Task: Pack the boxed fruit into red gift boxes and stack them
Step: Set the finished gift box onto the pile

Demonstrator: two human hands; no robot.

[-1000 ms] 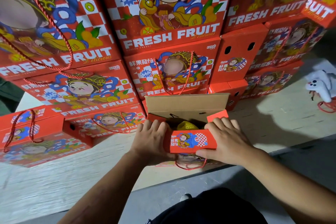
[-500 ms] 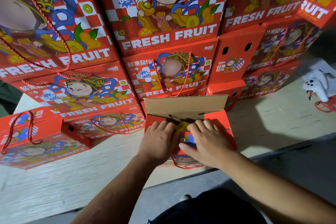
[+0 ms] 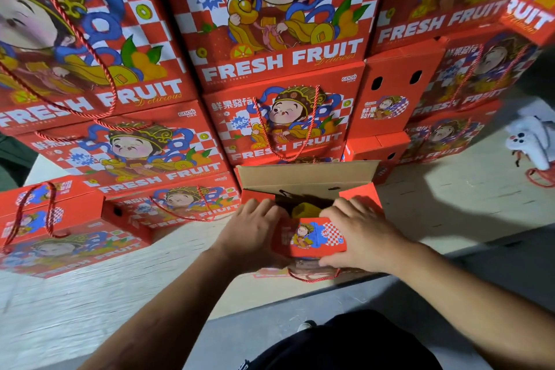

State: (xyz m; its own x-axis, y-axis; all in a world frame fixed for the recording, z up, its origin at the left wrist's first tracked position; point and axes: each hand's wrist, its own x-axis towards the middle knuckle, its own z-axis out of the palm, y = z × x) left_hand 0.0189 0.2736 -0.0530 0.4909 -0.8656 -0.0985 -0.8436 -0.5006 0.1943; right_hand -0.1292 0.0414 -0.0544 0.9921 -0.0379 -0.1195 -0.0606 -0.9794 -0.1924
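Note:
An open red gift box (image 3: 312, 237) stands on the pale board in front of me, its brown cardboard lid flap (image 3: 306, 176) raised at the back. Yellow fruit packaging (image 3: 306, 210) shows inside. My left hand (image 3: 255, 231) grips the box's left side, fingers over the top edge. My right hand (image 3: 363, 234) holds the near printed flap from the right, thumb under its lower edge. A red rope handle (image 3: 312, 276) hangs below the box.
Stacked red "FRESH FRUIT" gift boxes (image 3: 276, 24) form a wall behind and to the left, more lying low at the left (image 3: 60, 231). A white plush toy (image 3: 531, 141) sits at the right. The board's front edge (image 3: 270, 300) drops to grey floor near my legs.
The near printed flap, pushed down into the box half a second ago, is up and showing again. Both hands have shifted slightly outward to the box's sides.

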